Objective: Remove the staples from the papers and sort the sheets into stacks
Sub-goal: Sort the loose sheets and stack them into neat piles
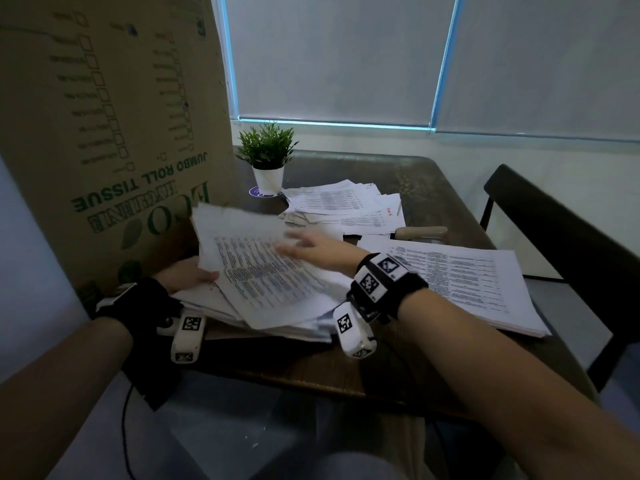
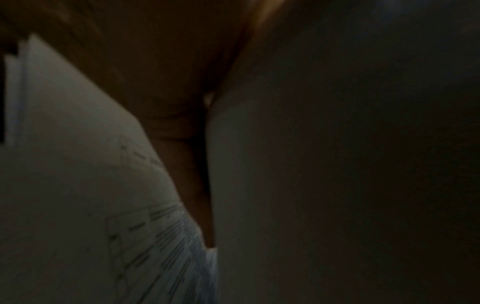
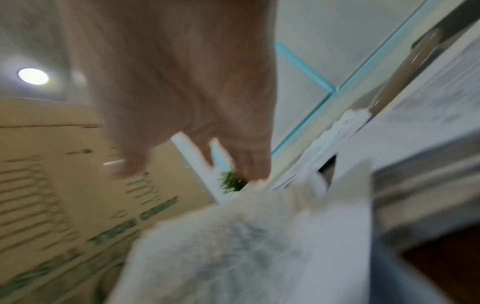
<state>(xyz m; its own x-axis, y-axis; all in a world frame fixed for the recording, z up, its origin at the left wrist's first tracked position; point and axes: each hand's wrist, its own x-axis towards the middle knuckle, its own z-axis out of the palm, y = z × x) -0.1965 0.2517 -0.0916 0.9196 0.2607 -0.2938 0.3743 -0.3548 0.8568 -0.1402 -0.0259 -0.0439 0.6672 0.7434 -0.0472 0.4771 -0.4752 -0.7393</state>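
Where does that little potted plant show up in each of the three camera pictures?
Head view: the potted plant stands at the table's far edge, left of centre, beside the cardboard box.
Left wrist view: not in it; only dark paper and hand show.
Right wrist view: a blurred green tuft just below centre, under the fingers.
Shared landmark: the cardboard box with green print.

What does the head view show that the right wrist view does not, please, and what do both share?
Only the head view shows the left hand holding the lifted sheet's left edge, the table, the chair and the flat stack. Only the right wrist view shows a ceiling lamp. Both show the right hand open over the papers, the cardboard box, the plant and the blinds.
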